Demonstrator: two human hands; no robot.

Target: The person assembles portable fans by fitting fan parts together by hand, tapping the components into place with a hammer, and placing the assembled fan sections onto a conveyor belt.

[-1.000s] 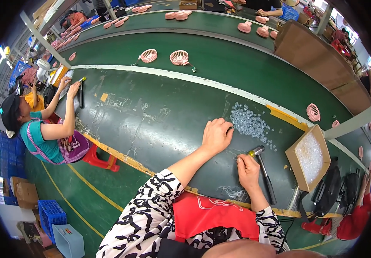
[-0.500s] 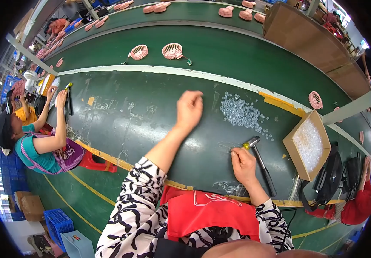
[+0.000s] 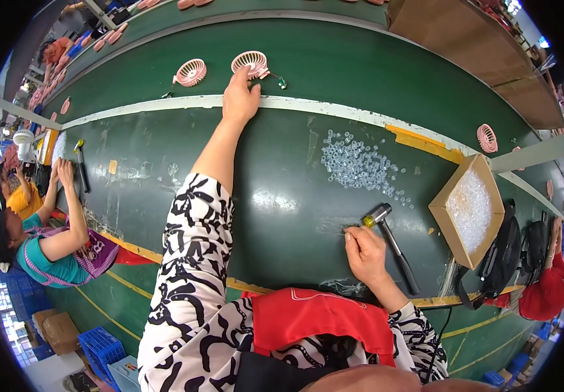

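Observation:
My left hand [image 3: 240,99] reaches over the belt's white edge strip. Its fingers are extended against the near rim of a round pink slatted fan housing [image 3: 250,61], thumb apart. A small green circuit board [image 3: 282,83] lies by that housing, joined to it by a wire. Another pink housing [image 3: 191,72] rests to its left. Above the dark work surface my right hand [image 3: 365,251] is closed, thumb against fingers; whatever is in it is too small to tell. Just beyond it lies a hammer [image 3: 396,250] with a dark handle and a yellow-and-silver head.
Small clear tube-like pieces [image 3: 358,161] are scattered right of centre. A cardboard box [image 3: 444,213] of clear pieces stands at the right, beside a black bag [image 3: 501,258]. A co-worker [image 3: 50,255] sits at the left near another hammer [image 3: 82,166]. The green belt [image 3: 360,78] runs behind.
My left hand has moved from above the table, forward and left, to the pink housing. My right hand stays closed beside the hammer. The whole view has shifted slightly.

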